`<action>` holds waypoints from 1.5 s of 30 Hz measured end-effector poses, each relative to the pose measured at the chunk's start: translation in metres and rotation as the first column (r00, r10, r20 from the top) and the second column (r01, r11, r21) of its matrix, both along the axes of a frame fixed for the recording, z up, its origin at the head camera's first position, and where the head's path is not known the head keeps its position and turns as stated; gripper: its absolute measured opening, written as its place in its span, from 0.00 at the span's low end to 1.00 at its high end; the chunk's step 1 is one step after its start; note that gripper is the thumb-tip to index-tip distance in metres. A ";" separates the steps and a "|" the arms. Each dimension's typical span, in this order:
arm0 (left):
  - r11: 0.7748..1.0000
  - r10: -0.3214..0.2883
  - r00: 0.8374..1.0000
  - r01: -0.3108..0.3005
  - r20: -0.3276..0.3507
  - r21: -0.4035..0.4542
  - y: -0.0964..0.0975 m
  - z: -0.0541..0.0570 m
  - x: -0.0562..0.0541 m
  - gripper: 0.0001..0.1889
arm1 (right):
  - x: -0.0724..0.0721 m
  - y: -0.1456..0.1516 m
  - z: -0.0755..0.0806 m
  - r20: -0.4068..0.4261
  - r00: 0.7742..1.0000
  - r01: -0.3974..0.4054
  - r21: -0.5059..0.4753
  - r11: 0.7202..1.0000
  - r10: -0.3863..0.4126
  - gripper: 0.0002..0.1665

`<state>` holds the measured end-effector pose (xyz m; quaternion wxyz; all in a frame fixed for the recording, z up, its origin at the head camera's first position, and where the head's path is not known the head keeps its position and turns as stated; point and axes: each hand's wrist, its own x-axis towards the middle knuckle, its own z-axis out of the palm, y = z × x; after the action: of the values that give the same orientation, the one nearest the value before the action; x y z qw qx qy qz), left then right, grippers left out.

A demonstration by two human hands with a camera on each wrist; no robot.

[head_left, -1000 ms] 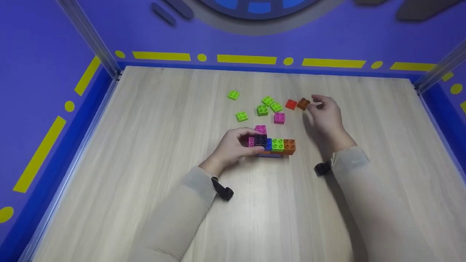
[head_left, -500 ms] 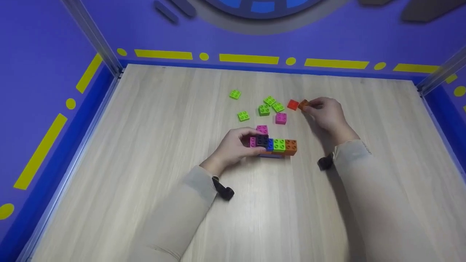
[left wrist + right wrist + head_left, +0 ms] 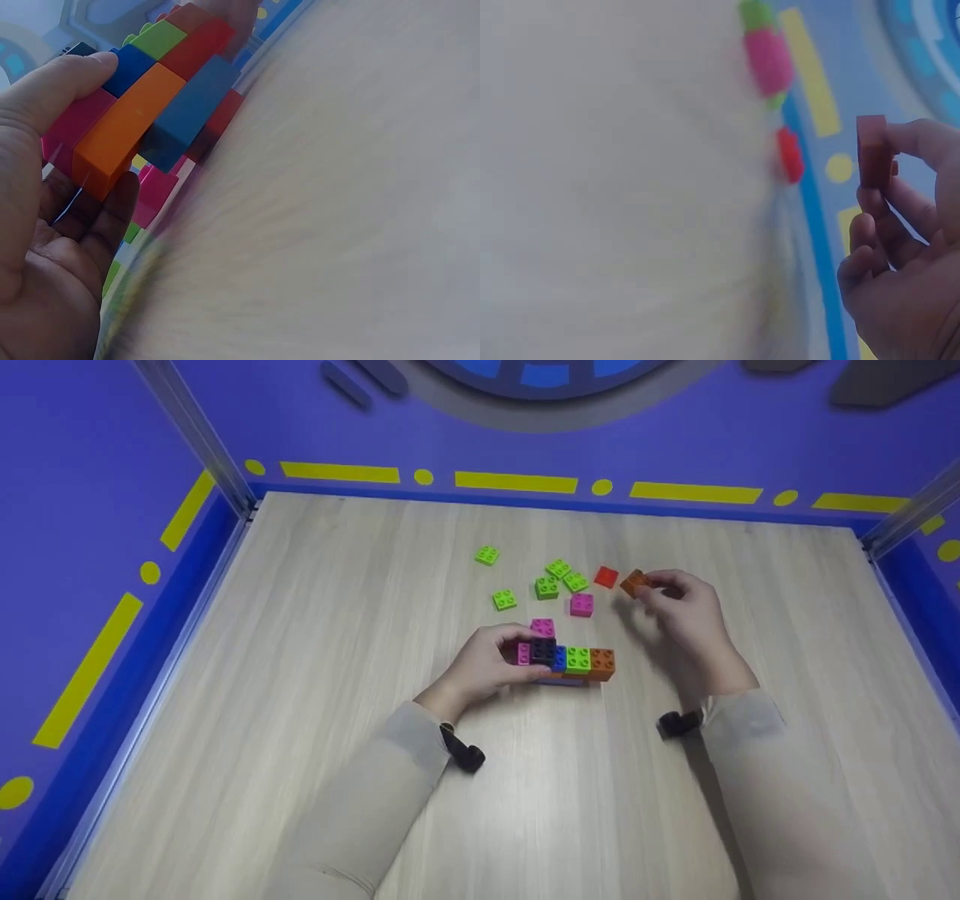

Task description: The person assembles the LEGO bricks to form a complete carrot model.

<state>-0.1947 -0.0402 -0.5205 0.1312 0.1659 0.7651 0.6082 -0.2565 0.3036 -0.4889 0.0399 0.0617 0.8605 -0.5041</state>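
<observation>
My left hand (image 3: 491, 656) grips the left end of a built-up block of toy bricks, thumb on the near side and fingers behind. On that build show a black brick (image 3: 544, 650), a blue brick (image 3: 133, 69), a lime brick (image 3: 577, 658), a brown brick (image 3: 602, 661) at the right end and an orange brick (image 3: 124, 124) in a lower layer. My right hand (image 3: 690, 611) pinches a loose brown brick (image 3: 874, 150) between thumb and fingers, lifted off the table beside a flat red brick (image 3: 607, 577). The left fingers partly hide the build's pink end (image 3: 523, 653).
Several lime bricks (image 3: 547, 587) and a pink brick (image 3: 581, 604) lie loose beyond the build. The wooden table (image 3: 360, 585) is bounded by a blue wall (image 3: 525, 450) with yellow marks at the back and another at the left.
My right hand has closed on the loose brown brick, lifted it and drawn it slightly right, away from the flat red brick. The left hand keeps its hold on the build.
</observation>
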 end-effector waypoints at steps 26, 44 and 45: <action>1.000 0.004 1.000 -0.004 -0.019 0.008 0.000 -0.004 -0.001 0.28 | 0.056 -0.025 0.000 -0.212 0.926 -0.361 -0.247 0.899 0.313 0.15; 1.000 0.010 1.000 -0.010 -0.010 0.012 0.001 -0.003 -0.001 0.28 | 0.060 -0.030 -0.009 -0.207 0.862 -0.501 -0.207 0.840 0.463 0.15; 1.000 0.011 1.000 -0.011 -0.013 0.007 0.001 -0.003 -0.001 0.28 | 0.060 -0.030 -0.010 -0.214 0.857 -0.508 -0.209 0.835 0.468 0.16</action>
<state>-0.1954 -0.0391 -0.5232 0.1225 0.1661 0.7647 0.6104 -0.1963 0.2734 -0.4986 0.1086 -0.2051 0.7750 -0.5879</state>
